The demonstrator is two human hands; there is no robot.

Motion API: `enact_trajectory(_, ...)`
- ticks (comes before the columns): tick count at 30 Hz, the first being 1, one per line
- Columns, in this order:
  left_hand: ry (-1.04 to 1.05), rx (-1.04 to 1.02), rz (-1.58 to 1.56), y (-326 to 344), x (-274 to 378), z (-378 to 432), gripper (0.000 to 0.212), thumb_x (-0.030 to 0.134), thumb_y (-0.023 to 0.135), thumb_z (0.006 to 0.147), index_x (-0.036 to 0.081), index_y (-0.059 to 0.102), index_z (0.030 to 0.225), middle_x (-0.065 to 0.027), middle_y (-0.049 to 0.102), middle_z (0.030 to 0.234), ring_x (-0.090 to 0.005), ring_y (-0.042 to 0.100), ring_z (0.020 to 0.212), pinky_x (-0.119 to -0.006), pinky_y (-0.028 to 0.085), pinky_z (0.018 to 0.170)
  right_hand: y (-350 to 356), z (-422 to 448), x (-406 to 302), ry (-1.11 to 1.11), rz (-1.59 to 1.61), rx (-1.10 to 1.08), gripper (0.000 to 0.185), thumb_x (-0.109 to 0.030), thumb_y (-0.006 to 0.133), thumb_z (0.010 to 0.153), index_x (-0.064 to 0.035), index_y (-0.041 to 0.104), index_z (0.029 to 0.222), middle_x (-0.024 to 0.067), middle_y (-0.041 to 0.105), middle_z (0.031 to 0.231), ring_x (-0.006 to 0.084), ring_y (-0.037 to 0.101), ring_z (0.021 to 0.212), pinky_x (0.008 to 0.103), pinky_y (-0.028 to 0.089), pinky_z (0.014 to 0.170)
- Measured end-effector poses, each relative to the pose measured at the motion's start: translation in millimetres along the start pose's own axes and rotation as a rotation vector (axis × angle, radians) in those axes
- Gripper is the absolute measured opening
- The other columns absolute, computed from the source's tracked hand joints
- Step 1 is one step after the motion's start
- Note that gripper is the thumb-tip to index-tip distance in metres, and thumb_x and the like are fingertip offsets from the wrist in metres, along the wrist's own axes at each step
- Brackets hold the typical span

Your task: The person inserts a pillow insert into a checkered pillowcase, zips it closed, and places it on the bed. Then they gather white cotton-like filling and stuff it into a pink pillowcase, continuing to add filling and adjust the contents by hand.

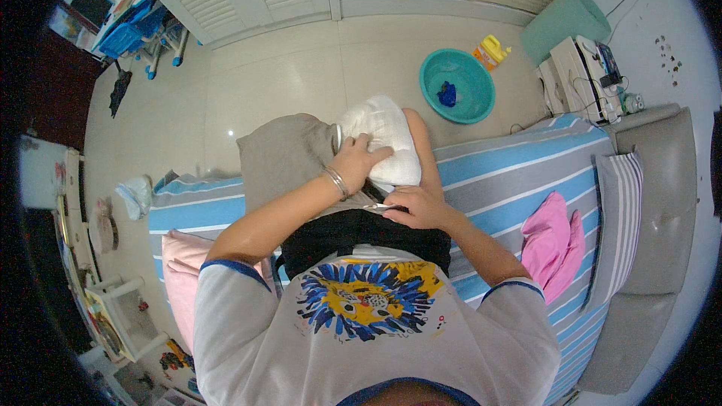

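Note:
A white quilted cloth piece [379, 124] and a grey-beige cloth [287, 152] lie across the person's lap and thighs. My left hand [355, 163] rests on the edge of the white piece, fingers spread, with silver bangles at the wrist. Closer to the body, my right hand [414, 207] is closed around a small metal tool [383, 208], which looks like scissors or a clip, at the hem of the grey-beige cloth. Its handle is mostly hidden by the fingers.
The person sits on a bed with a striped sheet [485, 175]. Pink cloth [547, 242] and a striped pillow [619, 225] lie at the right, light-pink fabric [183, 276] at the left. On the floor ahead stand a teal basin [427, 87] and a yellow jug [492, 52].

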State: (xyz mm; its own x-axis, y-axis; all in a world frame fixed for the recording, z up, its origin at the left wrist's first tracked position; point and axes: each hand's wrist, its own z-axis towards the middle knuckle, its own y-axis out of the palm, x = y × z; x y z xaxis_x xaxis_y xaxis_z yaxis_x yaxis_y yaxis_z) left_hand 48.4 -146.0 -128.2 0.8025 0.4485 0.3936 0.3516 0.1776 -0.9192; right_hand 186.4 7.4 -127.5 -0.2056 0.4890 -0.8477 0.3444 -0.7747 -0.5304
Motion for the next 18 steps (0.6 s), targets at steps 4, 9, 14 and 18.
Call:
enact_trajectory(4,0.044,-0.090,-0.128,-41,-14,-8,0.040,0.003,0.050,0.075,0.022,0.055,0.111,-0.0189,0.052,0.094,-0.0378,0.057,0.080,-0.040,0.049,0.074,-24,-6,17,-0.020,-0.319,0.041,0.019,-0.020,0.064,0.073,-0.0026,0.059,0.079,0.0141,0.058,0.076,0.0309,0.055,0.076,0.0404,0.042,0.075)
enact_trajectory(9,-0.045,0.002,0.063,-37,2,-19,0.039,0.007,0.050,0.077,0.021,0.054,0.113,-0.0196,0.051,0.096,-0.0364,0.056,0.085,-0.040,0.050,0.073,-58,11,1,-0.327,-0.334,0.095,0.007,-0.009,0.060,0.065,-0.0045,0.054,0.065,0.0123,0.054,0.067,0.0290,0.054,0.071,0.0368,0.042,0.067)
enact_trajectory(14,-0.135,-0.114,0.180,-50,30,-12,0.036,0.009,0.050,0.078,0.012,0.053,0.114,-0.0168,0.048,0.100,-0.0337,0.052,0.094,-0.039,0.049,0.076,-76,22,-21,-0.166,-0.144,0.127,0.006,-0.007,0.059,0.069,-0.0031,0.054,0.067,0.0099,0.051,0.061,0.0275,0.053,0.064,0.0345,0.040,0.059)
enact_trajectory(18,0.195,0.115,0.088,-33,20,-13,0.033,0.010,0.052,0.076,0.000,0.050,0.107,-0.0135,0.047,0.099,-0.0265,0.048,0.097,-0.036,0.042,0.084,-72,34,-17,-0.140,0.010,0.237,0.005,-0.006,0.060,0.072,-0.0024,0.056,0.072,0.0094,0.053,0.062,0.0249,0.053,0.062,0.0326,0.040,0.059)
